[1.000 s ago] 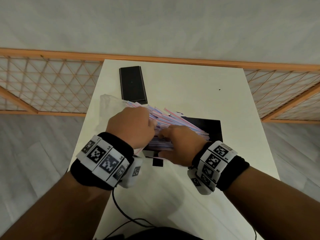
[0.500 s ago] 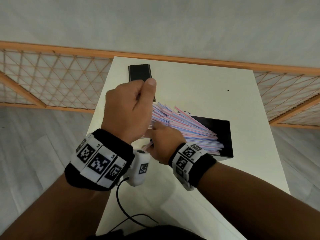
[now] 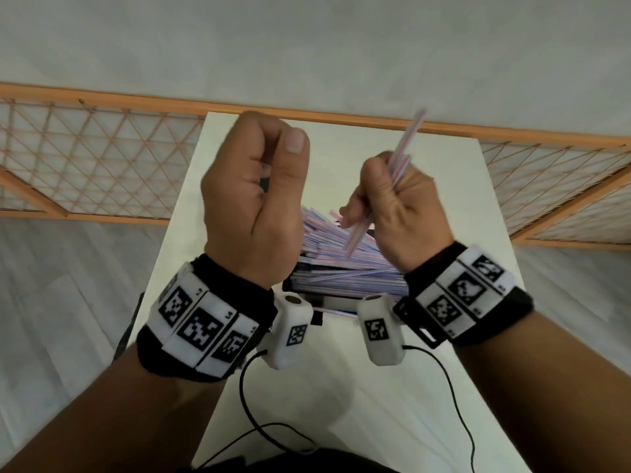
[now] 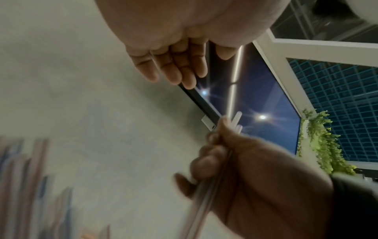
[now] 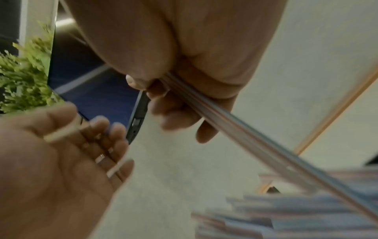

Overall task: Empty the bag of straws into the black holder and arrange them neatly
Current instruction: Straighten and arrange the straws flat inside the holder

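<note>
The left hand is raised over the bench, fingers curled in and thumb laid on top. Whether anything sits in its grip I cannot tell. Between the two wrists a heap of straws, striped pink and blue, lies across the black holder, its ends fanning toward 10 o'clock. At 3 o'clock from the left hand, the right hand has its grip clamped round a small bunch of straws, tips slanting toward 1 o'clock.

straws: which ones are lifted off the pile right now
The few straws gripped in the right hand, poking out above and below it; the rest lie fanned in the pile beneath.
</note>
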{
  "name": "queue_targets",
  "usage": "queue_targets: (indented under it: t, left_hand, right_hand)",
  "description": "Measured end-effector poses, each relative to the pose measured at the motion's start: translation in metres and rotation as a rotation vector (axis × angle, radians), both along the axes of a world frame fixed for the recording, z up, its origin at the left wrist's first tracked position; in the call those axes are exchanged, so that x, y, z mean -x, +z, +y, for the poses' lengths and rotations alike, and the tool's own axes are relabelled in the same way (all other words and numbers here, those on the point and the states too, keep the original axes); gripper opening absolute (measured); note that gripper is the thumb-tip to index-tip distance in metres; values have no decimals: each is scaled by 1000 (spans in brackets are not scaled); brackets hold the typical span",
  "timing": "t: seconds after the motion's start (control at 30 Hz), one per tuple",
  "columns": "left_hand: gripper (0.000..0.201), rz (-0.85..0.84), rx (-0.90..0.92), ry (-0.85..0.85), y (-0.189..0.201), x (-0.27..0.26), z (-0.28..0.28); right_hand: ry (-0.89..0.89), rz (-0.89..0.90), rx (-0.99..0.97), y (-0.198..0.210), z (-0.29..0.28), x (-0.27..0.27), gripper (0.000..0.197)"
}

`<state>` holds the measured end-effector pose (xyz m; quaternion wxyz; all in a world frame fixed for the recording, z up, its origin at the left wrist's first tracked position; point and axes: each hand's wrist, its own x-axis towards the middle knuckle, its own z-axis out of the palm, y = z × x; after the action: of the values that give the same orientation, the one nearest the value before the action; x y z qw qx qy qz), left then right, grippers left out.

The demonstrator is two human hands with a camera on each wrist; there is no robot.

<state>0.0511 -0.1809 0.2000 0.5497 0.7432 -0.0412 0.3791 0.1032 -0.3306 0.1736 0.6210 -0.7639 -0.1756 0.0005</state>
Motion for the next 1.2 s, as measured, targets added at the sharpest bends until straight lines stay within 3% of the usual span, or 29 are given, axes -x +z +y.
queue_targets:
  t: [0.1, 0.2, 0.27, 0.33, 0.4, 0.47, 0.53, 0.63, 0.67, 0.7, 0.77, 0.83, 0.93, 1.0, 1.07, 1.2]
  left_hand:
    - [38, 80, 17, -35, -18, -1, -6]
    - [37, 113, 11, -11, -31, -2, -6]
    - [32, 128, -2, 43, -39, -3, -1]
    - [22, 151, -8, 128, -46, -5, 7]
    - [18, 215, 4, 228, -58, -7, 18]
    - [36, 348, 48, 303, -72, -9, 28]
    - [50, 505, 204, 317, -85, -11, 31]
    - [46, 704, 664, 232, -95, -14, 23]
    - [46, 718, 712, 237, -96, -12, 21]
    - [49, 692, 635, 265, -97, -8, 20]
    - [57, 534, 246, 279, -97, 1, 21]
    - [54, 323, -148, 177, -94, 4, 22]
    - [23, 96, -391, 84, -85, -1, 6]
    - [9, 108, -370, -38, -81, -2, -13]
    - [6, 195, -422, -208, -86, 2, -29]
    - [10, 419, -745, -498, -113, 6, -35]
  right_hand:
    - [-58, -98, -20, 13, -14, -4, 39]
    - [-40, -109, 140, 1, -26, 0, 47]
    - [65, -21, 320, -18, -33, 5, 43]
    - [180, -19, 645, -46, -40, 10, 40]
    - [241, -36, 950, -70, -49, 15, 62]
    - [197, -30, 1058, -83, -55, 16, 89]
    - [143, -35, 1056, -88, -58, 15, 104]
    - [159, 1, 1121, -86, -55, 12, 109]
    - [151, -7, 1121, -85, -55, 12, 105]
    - [126, -39, 1086, -82, -55, 13, 96]
    - [83, -166, 966, -75, -59, 22, 62]
    - [93, -277, 945, -73, -60, 39, 32]
    - [257, -265, 1149, -80, -47, 68, 25]
    - [413, -102, 1340, -93, -38, 76, 23]
    - [454, 1, 1474, -110, -34, 77, 22]
    - [387, 110, 1528, -132, -32, 76, 35]
